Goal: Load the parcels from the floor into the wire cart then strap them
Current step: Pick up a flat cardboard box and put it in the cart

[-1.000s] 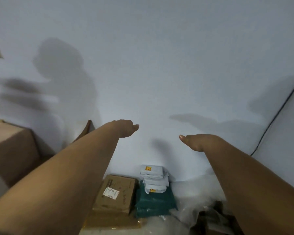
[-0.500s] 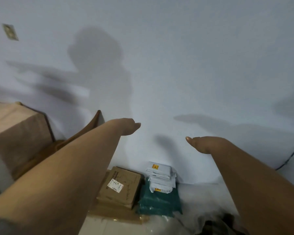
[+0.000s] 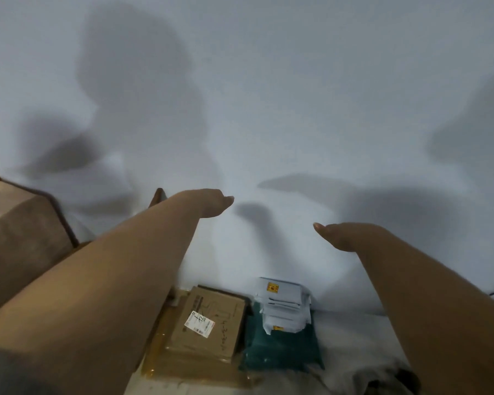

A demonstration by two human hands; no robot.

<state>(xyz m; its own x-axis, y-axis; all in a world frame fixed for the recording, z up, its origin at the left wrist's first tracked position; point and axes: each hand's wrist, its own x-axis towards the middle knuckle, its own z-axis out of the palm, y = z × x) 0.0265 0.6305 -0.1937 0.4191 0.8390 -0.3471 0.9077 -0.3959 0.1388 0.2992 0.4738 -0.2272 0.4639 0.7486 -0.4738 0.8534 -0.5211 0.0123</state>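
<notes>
cardboard box [image 3: 211,323]: matt brown card, paper label | green mailer [image 3: 280,349]: glossy plastic | wall [image 3: 297,81]: matt

A labelled brown cardboard box [image 3: 211,323] was laid on flat cardboard [image 3: 166,363]. Beside it, grey plastic mailers [image 3: 285,306] were stacked on a dark green plastic parcel [image 3: 280,352].

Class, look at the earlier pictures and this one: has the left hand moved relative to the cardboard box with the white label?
Cannot tell. The left hand stays raised above the cardboard box; the whole view shifts with the head camera, so any small hand motion is unclear.

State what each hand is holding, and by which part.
Nothing is held. The left hand and right hand are both empty, stretched out above the parcels on the floor.
</notes>
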